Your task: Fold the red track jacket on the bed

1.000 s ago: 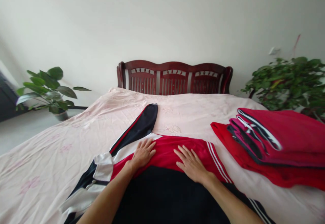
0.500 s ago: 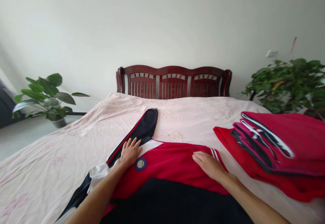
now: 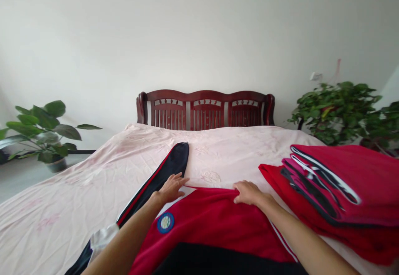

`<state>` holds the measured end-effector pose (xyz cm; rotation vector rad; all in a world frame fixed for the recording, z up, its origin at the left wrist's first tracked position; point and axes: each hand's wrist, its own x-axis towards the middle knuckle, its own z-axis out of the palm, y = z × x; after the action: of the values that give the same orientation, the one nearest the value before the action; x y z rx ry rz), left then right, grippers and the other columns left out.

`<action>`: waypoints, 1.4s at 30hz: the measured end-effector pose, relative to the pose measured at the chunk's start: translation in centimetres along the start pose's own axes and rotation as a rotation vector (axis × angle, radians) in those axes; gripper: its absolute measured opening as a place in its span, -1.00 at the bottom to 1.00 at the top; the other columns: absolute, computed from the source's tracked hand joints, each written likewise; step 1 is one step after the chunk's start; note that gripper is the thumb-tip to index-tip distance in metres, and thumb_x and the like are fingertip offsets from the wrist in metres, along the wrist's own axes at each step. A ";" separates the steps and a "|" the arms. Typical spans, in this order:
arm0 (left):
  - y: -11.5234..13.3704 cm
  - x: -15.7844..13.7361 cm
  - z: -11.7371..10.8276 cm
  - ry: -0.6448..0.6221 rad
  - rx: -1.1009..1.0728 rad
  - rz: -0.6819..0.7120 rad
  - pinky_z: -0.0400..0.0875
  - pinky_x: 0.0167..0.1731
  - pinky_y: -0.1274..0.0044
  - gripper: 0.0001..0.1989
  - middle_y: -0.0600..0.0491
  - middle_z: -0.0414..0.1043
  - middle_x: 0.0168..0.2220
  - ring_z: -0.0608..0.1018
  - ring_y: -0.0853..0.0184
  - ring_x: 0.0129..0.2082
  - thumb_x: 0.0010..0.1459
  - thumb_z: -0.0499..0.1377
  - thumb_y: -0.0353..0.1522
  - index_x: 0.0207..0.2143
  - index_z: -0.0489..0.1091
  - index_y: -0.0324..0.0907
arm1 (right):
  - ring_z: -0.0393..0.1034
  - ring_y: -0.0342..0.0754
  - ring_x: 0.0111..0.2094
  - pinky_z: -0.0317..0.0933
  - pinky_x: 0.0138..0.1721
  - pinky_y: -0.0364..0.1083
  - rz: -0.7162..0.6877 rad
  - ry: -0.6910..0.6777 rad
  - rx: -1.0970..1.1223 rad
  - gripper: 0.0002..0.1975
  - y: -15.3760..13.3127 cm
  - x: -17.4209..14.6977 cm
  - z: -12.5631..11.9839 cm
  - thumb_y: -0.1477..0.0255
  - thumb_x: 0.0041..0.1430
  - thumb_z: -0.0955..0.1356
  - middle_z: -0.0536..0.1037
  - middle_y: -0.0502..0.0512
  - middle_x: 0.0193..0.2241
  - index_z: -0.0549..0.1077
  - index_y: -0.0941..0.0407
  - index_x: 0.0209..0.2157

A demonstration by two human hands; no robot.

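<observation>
A red, white and dark navy jacket (image 3: pixel 212 225) lies spread on the pink bedsheet (image 3: pixel 93 183) in front of me. It carries a round blue badge (image 3: pixel 165 222), and one dark sleeve (image 3: pixel 170 169) stretches away toward the headboard. My left hand (image 3: pixel 172 187) rests flat at the jacket's far left corner, where the sleeve begins, fingers apart. My right hand (image 3: pixel 247 192) curls over the jacket's far red edge, fingers bent around the cloth.
A stack of folded red and magenta garments (image 3: pixel 330 187) sits on the bed to the right. A dark wooden headboard (image 3: pixel 205 109) stands at the far end. Potted plants flank the bed at the left (image 3: pixel 40 131) and the right (image 3: pixel 339 109).
Both hands slid away from me, up the jacket to its far edge. The right hand went from flat to curled on the edge. The camera tilted up.
</observation>
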<state>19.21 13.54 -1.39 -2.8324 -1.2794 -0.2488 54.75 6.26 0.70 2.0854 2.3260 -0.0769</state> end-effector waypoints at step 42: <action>-3.8 -10.7 -4.8 0.185 -0.697 -0.754 0.34 -0.45 0.48 -0.67 0.01 0.49 -0.52 0.55 0.18 -0.42 0.04 0.15 -0.12 -0.41 0.47 -0.22 | 0.47 0.01 -0.11 0.25 -0.13 -0.07 -0.147 -0.086 0.374 -0.61 -7.1 -11.5 2.7 0.45 0.09 0.30 0.56 0.11 -0.15 0.41 0.04 -0.01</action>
<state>8.75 7.69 1.49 -2.4697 -2.5420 -1.1270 48.89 -6.01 -1.34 1.9931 2.5689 -0.6374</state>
